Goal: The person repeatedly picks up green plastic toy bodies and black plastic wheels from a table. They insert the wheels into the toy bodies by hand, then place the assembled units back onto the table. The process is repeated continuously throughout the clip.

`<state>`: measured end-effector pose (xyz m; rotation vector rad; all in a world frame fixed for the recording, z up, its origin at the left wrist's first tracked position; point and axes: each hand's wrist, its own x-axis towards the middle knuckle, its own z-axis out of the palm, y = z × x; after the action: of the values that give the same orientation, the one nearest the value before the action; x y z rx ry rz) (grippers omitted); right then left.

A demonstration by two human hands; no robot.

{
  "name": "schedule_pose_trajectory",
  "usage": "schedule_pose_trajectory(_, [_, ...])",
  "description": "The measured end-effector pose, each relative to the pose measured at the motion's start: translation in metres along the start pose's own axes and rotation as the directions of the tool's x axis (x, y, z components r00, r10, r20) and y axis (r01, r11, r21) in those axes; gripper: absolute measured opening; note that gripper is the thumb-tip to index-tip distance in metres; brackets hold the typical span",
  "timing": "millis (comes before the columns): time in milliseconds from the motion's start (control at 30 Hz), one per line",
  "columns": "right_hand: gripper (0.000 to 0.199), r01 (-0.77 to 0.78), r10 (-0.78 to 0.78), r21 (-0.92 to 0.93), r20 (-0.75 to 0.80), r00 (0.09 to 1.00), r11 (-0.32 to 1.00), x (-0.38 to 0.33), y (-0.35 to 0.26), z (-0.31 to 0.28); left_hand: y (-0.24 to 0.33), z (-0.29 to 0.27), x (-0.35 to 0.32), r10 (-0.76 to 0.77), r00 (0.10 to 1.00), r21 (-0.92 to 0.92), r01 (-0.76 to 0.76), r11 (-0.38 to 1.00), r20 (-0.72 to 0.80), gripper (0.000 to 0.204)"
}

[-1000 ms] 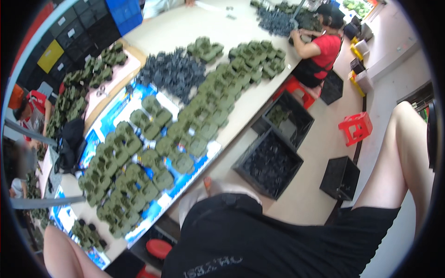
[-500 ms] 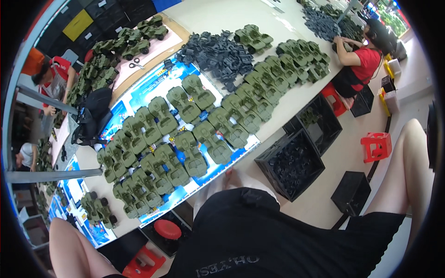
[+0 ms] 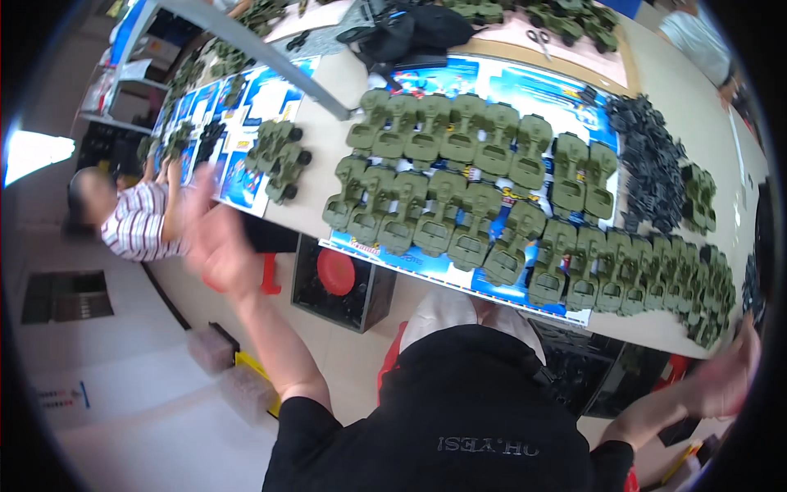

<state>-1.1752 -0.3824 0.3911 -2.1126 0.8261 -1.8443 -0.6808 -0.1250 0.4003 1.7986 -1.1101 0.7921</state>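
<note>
My left hand [image 3: 217, 250] is raised in the air at the left, left of the table edge. Its fingers are stretched out, blurred by motion, with nothing in them. Out at the right rim my right hand [image 3: 730, 377] is also lifted, smeared, its fingers stretched and apparently holding nothing. Nearest to it is the end of a long row of olive-green toy vehicle bodies [image 3: 619, 275] on the table [image 3: 324, 82]. A second row of green vehicle bodies [image 3: 463, 127] stands behind. Some green vehicles with black wheels [image 3: 279, 157] sit apart at the left.
A heap of dark plastic parts [image 3: 648, 160] lies right of the rows. Scissors [image 3: 539, 41] and a black bag [image 3: 410, 37] are at the back. A grey metal post [image 3: 270, 61] crosses the left. Below stands a black crate [image 3: 373, 299] with a red round lid or stool top [image 3: 336, 271]. A co-worker [image 3: 143, 217] sits left.
The view has swung to the left. Both my hands, out of view before with the elbows bent, now show stretched out to either side. The green vehicle rows stay as they were.
</note>
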Motion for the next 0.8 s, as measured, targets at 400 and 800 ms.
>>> schedule_pose_trajectory(400, [0.012,-0.480,0.645,-0.445,0.633,0.428,0.756,-0.194,-0.020,0.181,-0.358,0.109,-0.138,-0.657,0.664,0.662,0.315,0.680,0.358,0.088])
schedule_pose_trajectory(800, [0.014,-0.459,0.716,-0.563,0.419,0.558,0.687,-0.222,-0.039,0.167,-0.405,0.121,-0.193,-0.682,0.595,0.582,0.398,0.710,0.425,0.103])
